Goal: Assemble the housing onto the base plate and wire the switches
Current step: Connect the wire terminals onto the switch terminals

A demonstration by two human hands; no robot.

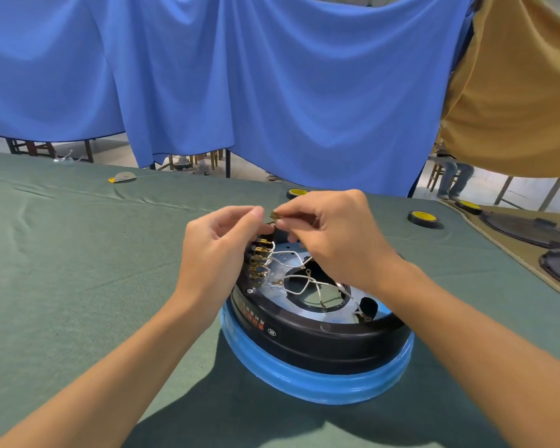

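Left hand (220, 250): comes in from the near left. Its fingers curl in, with the tips at the far end of the switches (261, 257). I cannot tell if it grips anything.
Right hand (333, 240): comes in from the near right, above the housing. Thumb and first finger pinch a small clip (275, 215). The other fingers curl under.
Clip: tiny, flat, shiny and gold. It is held up just beside the left fingertips, above the far rim.
Housing (320, 337): a round, smooth black ring, open on top. It sits in a blue ring (304, 383) in the middle of the table (78, 253).
Plate (274, 287): shiny grey metal inside the housing, with a big round hole.
Switches: a row of gold tabs along the left inner wall.
Wires (298, 257): thin and white. They loop loosely over the plate.
Table: covered in soft, wrinkled green cloth.
Tape rolls (424, 218): black and yellow, at the far right.
Curtain (272, 92): blue cloth in folds, behind the table.
Hard to see: the hands hide the far rim. The red marks on the housing are too small to read.
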